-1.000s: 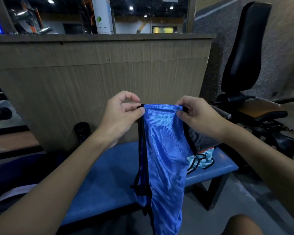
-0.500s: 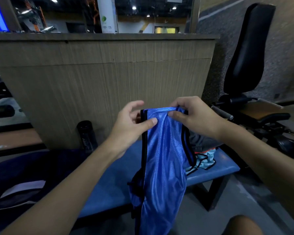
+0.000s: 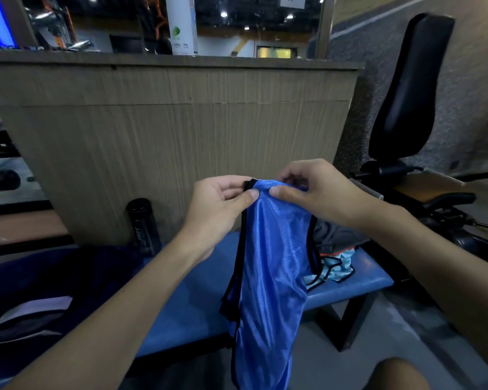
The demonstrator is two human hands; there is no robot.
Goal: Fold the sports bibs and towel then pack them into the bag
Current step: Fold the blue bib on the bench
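A shiny blue sports bib (image 3: pixel 271 277) with black edging hangs in front of me, above the bench. My left hand (image 3: pixel 217 209) pinches its top left corner between thumb and fingers. My right hand (image 3: pixel 313 190) pinches the top edge just beside it, thumbs nearly touching. On the blue bench (image 3: pixel 186 308) behind the bib lies a grey cloth (image 3: pixel 335 235) on top of a pale blue bib (image 3: pixel 335 268) with black trim. A dark navy bag (image 3: pixel 40 294) lies open at the bench's left end.
A black bottle (image 3: pixel 143 225) stands against the wooden partition (image 3: pixel 166 136) behind the bench. A black padded exercise machine (image 3: pixel 406 94) is at the right. My knee (image 3: pixel 397 375) shows at the bottom right over grey floor.
My hands have drawn closer together along the bib's top edge, narrowing the held span. The bib hangs more bunched than before.
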